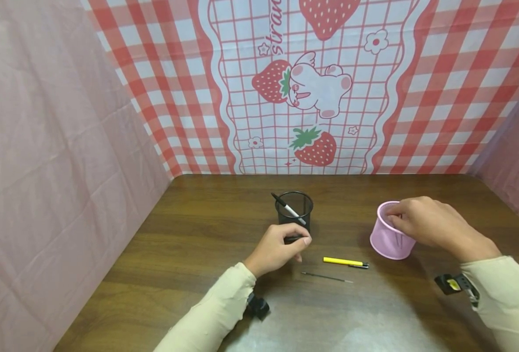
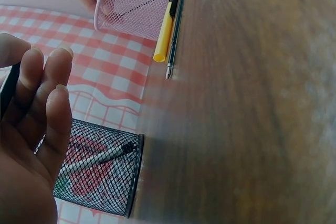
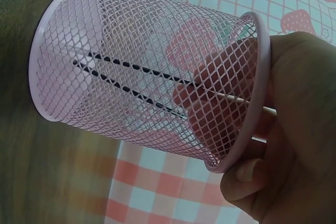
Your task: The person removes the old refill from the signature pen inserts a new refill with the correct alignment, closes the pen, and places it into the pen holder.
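Observation:
My left hand [image 1: 279, 247] pinches a dark pen-like piece [image 2: 9, 90], mostly hidden by the fingers, in front of the black mesh cup [image 2: 137, 177]. My right hand [image 1: 435, 225] has its fingertips inside the pink mesh cup [image 1: 389, 244]. Two thin dark refills [image 3: 136, 68] show through that cup's mesh, their upper ends among my fingers; at least one appears pinched. Between the hands, a yellow pen barrel [image 1: 340, 261] with a black clip lies on the table, and a thin loose refill [image 1: 327, 277] lies nearer to me.
A black-and-white pen [image 1: 289, 209] leans in the black cup. Red-and-white checked cloth [image 1: 189, 98] with strawberry prints hangs behind the brown table [image 1: 176, 274]. Pinkish cloth [image 1: 66, 146] hangs at the left side, with more at the right.

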Demonstrator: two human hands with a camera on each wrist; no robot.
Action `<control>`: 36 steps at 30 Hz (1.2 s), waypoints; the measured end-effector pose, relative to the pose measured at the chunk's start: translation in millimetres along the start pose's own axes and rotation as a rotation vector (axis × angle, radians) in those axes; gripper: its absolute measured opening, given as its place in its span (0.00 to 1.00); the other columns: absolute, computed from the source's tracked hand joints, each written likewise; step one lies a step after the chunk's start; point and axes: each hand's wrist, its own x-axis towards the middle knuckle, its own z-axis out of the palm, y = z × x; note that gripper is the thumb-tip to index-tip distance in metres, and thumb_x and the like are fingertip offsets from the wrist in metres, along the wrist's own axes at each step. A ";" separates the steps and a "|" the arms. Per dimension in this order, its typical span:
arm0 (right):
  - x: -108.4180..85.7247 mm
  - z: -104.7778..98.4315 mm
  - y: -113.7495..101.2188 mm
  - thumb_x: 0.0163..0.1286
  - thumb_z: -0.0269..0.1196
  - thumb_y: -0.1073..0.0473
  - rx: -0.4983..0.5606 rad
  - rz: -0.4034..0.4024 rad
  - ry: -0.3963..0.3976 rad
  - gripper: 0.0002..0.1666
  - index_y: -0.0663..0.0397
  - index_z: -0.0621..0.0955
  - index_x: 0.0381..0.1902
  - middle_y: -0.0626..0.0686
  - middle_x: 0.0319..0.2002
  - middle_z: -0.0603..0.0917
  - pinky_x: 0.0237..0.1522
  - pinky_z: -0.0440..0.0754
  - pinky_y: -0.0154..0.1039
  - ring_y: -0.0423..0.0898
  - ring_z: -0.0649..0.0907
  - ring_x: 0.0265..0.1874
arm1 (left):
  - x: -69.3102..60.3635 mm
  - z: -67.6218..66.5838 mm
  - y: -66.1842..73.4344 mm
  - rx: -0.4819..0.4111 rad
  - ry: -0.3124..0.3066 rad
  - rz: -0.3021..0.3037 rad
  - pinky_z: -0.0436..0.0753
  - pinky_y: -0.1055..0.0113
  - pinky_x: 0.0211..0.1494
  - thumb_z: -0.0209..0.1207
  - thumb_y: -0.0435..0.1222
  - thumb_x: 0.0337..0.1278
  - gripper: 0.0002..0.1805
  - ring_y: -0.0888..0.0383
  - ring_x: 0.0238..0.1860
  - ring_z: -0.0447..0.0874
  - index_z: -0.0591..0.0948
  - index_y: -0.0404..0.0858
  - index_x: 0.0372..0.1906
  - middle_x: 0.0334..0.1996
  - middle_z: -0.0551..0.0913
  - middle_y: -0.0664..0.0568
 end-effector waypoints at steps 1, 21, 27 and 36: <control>0.1 -0.3 -0.2 0.64 0.68 0.55 -0.002 0.005 0.000 0.07 0.39 0.89 0.40 0.44 0.27 0.82 0.23 0.73 0.45 0.44 0.74 0.24 | -0.1 -0.1 0.3 -0.001 0.001 -0.002 0.80 0.69 0.27 0.62 0.37 0.68 0.04 0.57 0.20 0.84 0.86 0.42 0.41 0.25 0.84 0.41; -5.4 -3.2 0.6 0.60 0.72 0.56 0.000 0.081 0.207 0.13 0.48 0.89 0.44 0.54 0.37 0.89 0.25 0.79 0.57 0.52 0.85 0.32 | 1.0 -0.1 0.4 0.017 -0.015 -0.001 0.80 0.69 0.26 0.62 0.38 0.68 0.10 0.58 0.19 0.85 0.85 0.34 0.43 0.23 0.84 0.42; -6.5 -3.6 1.2 0.58 0.72 0.58 0.000 0.079 0.287 0.11 0.47 0.90 0.41 0.54 0.36 0.89 0.22 0.76 0.55 0.52 0.84 0.29 | 1.1 0.1 -0.4 0.016 -0.010 -0.001 0.80 0.69 0.26 0.62 0.39 0.68 0.09 0.56 0.20 0.85 0.85 0.35 0.42 0.21 0.84 0.45; -7.3 -1.9 1.6 0.58 0.72 0.60 0.018 0.081 0.321 0.10 0.46 0.89 0.40 0.52 0.35 0.89 0.22 0.76 0.53 0.52 0.84 0.29 | 0.5 0.5 -0.5 0.007 -0.012 -0.009 0.81 0.69 0.26 0.62 0.38 0.68 0.10 0.54 0.20 0.85 0.85 0.35 0.42 0.22 0.84 0.42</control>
